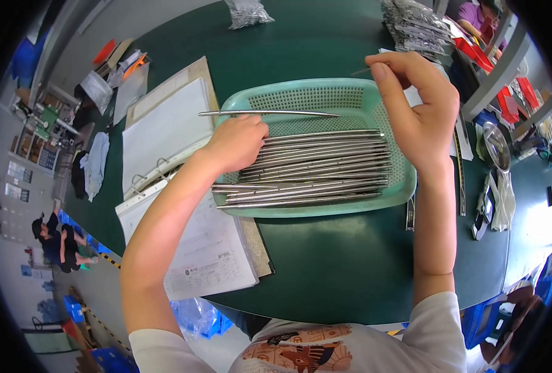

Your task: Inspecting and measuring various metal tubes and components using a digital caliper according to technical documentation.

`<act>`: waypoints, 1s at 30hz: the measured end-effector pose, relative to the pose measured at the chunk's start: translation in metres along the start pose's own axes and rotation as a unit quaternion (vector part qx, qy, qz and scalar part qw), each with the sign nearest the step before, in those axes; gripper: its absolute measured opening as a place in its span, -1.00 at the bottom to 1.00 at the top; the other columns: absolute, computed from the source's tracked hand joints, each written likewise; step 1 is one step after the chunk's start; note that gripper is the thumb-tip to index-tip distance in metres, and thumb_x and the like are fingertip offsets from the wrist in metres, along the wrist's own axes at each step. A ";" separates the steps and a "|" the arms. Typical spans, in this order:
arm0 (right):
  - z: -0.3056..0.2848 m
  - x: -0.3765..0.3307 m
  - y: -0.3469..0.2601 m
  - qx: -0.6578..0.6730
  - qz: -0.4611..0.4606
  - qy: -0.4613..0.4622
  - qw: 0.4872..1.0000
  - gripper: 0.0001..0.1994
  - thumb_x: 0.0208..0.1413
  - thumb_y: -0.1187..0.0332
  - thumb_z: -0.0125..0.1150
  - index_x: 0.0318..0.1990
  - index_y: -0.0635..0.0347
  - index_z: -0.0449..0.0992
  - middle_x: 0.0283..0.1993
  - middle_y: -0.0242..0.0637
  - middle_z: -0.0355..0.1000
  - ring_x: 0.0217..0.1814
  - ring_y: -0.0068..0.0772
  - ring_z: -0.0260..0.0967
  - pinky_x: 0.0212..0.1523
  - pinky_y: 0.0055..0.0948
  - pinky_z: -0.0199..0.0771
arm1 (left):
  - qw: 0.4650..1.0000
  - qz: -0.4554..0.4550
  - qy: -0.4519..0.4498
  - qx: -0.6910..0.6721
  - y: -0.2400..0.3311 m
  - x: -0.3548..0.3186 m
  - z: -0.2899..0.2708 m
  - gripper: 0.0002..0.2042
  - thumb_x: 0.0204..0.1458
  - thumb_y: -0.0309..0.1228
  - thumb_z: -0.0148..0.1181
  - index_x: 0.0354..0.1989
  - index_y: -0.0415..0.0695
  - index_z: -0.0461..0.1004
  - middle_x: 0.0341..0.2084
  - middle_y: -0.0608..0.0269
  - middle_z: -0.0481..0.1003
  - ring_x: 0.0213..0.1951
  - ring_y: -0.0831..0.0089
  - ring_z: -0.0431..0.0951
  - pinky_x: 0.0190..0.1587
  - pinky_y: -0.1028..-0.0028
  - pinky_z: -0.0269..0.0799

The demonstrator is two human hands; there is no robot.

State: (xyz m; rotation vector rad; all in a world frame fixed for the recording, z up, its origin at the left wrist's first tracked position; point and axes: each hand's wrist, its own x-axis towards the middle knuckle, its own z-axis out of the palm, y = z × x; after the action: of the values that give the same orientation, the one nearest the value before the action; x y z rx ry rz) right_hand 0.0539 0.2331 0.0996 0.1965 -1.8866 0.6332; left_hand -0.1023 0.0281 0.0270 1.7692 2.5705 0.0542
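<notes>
Slim metal rods [325, 163] lie side by side, pointing left to right, in a pale green perforated plastic basket [313, 212]. My left hand [238, 142] reaches over the basket's left side, its fingers curled down at the rods' left ends. The fingertips are hidden, so I cannot make out what they hold. Just beyond those knuckles, a single rod [288, 112] crosses the basket's left rim, apart from the others. Raised above the far right corner, my right hand [420, 102] pinches a thin grey metal piece [360, 71] between thumb and forefinger; only its end shows.
Left of the basket, an open ring binder [164, 140] with papers lies on the green table [325, 261]. Bagged metal parts [412, 26] are piled at the far right, near red bins [473, 55]. A metal bowl [496, 146] stands right. Another person [470, 18] sits beyond.
</notes>
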 end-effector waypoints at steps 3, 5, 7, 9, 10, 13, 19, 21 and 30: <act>0.001 -0.001 0.001 0.006 0.005 0.000 1.000 -0.98 -0.10 0.55 0.12 -0.47 0.31 0.47 -0.60 -0.34 0.36 -0.65 -0.61 0.23 -0.60 -0.64 0.20 | 1.000 0.005 -0.003 -0.010 -0.001 0.000 -0.003 -0.93 -0.07 -0.48 0.01 -0.40 -0.18 0.35 -0.39 0.18 0.36 -0.24 0.20 0.37 -0.25 0.29 0.32; 0.001 0.000 0.000 0.020 0.007 -0.005 1.000 -0.98 -0.11 0.55 0.13 -0.47 0.30 0.47 -0.59 -0.33 0.36 -0.65 -0.60 0.24 -0.61 -0.63 0.20 | 1.000 0.000 0.008 0.013 0.001 0.000 -0.004 -0.94 -0.06 -0.48 0.00 -0.41 -0.18 0.33 -0.40 0.17 0.36 -0.26 0.19 0.37 -0.27 0.28 0.31; 0.002 -0.001 -0.002 0.023 0.011 -0.013 1.000 -0.98 -0.11 0.55 0.14 -0.48 0.30 0.47 -0.59 -0.32 0.37 -0.65 -0.57 0.25 -0.61 -0.62 0.21 | 0.999 -0.004 0.018 0.038 0.006 -0.003 -0.011 -0.94 -0.06 -0.49 0.00 -0.42 -0.18 0.32 -0.41 0.16 0.36 -0.27 0.17 0.37 -0.28 0.27 0.31; 0.004 -0.002 -0.003 0.026 0.015 -0.020 0.999 -0.98 -0.12 0.54 0.14 -0.48 0.29 0.47 -0.58 -0.32 0.37 -0.65 -0.55 0.26 -0.62 -0.61 0.21 | 0.998 -0.033 0.045 -0.001 0.012 -0.010 -0.026 -0.93 -0.05 -0.48 0.00 -0.40 -0.20 0.32 -0.44 0.13 0.36 -0.33 0.12 0.37 -0.31 0.29 0.31; 0.005 -0.005 -0.001 0.024 0.016 -0.026 0.999 -0.97 -0.11 0.52 0.14 -0.48 0.28 0.46 -0.59 -0.30 0.37 -0.65 -0.50 0.27 -0.62 -0.59 0.21 | 0.999 -0.032 0.043 -0.003 0.019 -0.014 -0.034 -0.93 -0.05 -0.48 0.00 -0.40 -0.20 0.32 -0.44 0.13 0.36 -0.33 0.12 0.37 -0.31 0.29 0.31; 0.008 -0.010 -0.008 0.044 0.056 -0.057 0.996 -0.96 -0.08 0.48 0.11 -0.46 0.24 0.45 -0.60 -0.26 0.36 -0.65 -0.40 0.29 -0.62 -0.53 0.23 | 0.985 -0.095 0.071 -0.122 0.047 -0.038 -0.053 -0.89 -0.03 -0.47 -0.01 -0.36 -0.23 0.33 -0.49 0.15 0.35 -0.40 0.20 0.40 -0.33 0.34 0.31; 0.027 -0.029 -0.041 0.159 0.049 -0.193 0.967 -0.96 -0.08 0.46 0.08 -0.45 0.20 0.40 -0.61 -0.23 0.35 -0.60 -0.17 0.31 -0.60 -0.36 0.26 | 0.743 -0.263 0.017 -0.616 0.108 -0.113 -0.042 -0.82 0.10 -0.41 -0.15 -0.24 -0.25 0.30 -0.53 0.30 0.34 -0.53 0.53 0.35 -0.47 0.56 0.29; 0.017 -0.028 -0.055 0.124 -0.013 -0.312 0.942 -0.95 -0.07 0.53 0.05 -0.43 0.30 0.42 -0.52 -0.26 0.41 -0.52 -0.35 0.38 -0.48 -0.47 0.33 | 0.606 -0.263 0.029 -0.750 0.127 -0.132 -0.029 -0.76 0.11 -0.34 -0.14 -0.16 -0.24 0.26 -0.50 0.36 0.28 -0.56 0.66 0.28 -0.55 0.67 0.20; 0.022 -0.077 -0.065 0.253 -0.041 -0.323 0.911 -0.95 -0.18 0.50 0.16 -0.49 0.18 0.45 -0.57 -0.33 0.39 -0.59 -0.30 0.33 -0.54 -0.40 0.29 | 0.453 -0.235 0.125 -0.851 0.184 -0.156 0.006 -0.71 0.10 -0.36 -0.13 -0.06 -0.26 0.19 -0.45 0.32 0.27 -0.57 0.63 0.26 -0.56 0.64 0.19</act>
State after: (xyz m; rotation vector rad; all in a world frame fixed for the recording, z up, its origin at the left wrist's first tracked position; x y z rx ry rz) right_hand 0.0944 0.1546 0.0459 0.9131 -2.2787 1.0884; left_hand 0.1258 -0.0515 0.0276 0.1342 1.2534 1.9772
